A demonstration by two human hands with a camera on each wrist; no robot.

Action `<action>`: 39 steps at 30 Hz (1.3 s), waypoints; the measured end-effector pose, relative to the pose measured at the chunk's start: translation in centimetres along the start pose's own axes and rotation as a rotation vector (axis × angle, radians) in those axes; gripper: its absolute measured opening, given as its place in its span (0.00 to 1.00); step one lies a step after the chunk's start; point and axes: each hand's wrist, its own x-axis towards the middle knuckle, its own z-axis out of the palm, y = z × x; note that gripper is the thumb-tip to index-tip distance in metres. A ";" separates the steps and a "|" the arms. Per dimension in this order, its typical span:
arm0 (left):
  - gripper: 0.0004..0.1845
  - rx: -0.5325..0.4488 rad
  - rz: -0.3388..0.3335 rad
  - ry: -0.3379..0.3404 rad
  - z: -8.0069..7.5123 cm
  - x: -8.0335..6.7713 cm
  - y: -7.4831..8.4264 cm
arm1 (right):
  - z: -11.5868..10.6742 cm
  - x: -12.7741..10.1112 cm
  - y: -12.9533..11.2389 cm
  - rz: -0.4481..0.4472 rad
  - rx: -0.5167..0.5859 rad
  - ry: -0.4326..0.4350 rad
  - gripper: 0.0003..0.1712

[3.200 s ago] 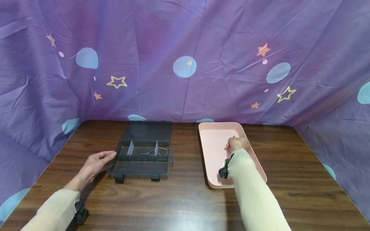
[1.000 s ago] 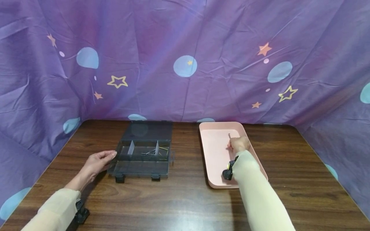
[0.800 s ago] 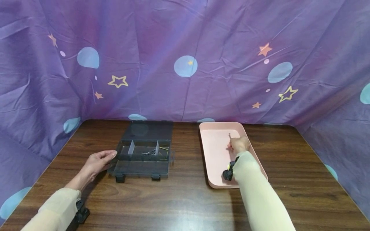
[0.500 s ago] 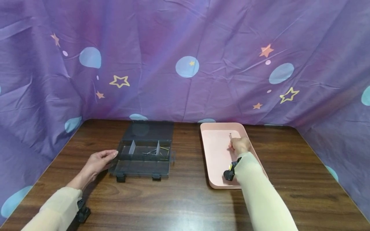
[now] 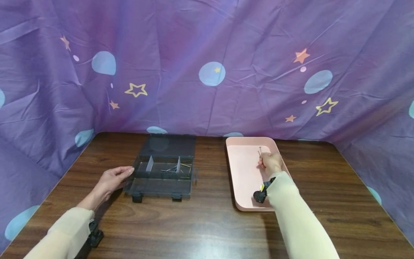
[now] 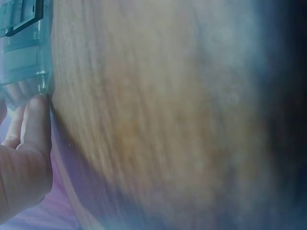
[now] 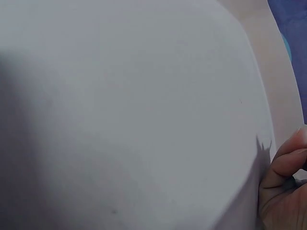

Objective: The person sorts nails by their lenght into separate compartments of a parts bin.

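Observation:
In the head view my right hand is over the pink tray, its thumb and fingers pinching thin metal nails that stick up beyond the fingertips. The right wrist view shows only bent fingers at its right edge, with their shadow on the tray floor. My left hand rests fairly straight fingers against the left side of a clear dark organizer box. Its lid is tipped back. Loose nails lie in the middle compartment, and brass-coloured ones in the right one.
Two upright dividers split the box's rear row. Latches stick out from its front edge. Both containers stand on a brown wooden table, against a purple star-patterned cloth.
My right hand has come slightly nearer, turning so the pinched nails show more above the fingers. The left hand stays at the box's side. The whole head view has shifted a little.

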 end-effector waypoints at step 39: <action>0.30 -0.051 0.007 -0.001 -0.2 0.2 0.2 | 10.5 -8.7 -5.8 -0.119 0.046 -0.436 0.04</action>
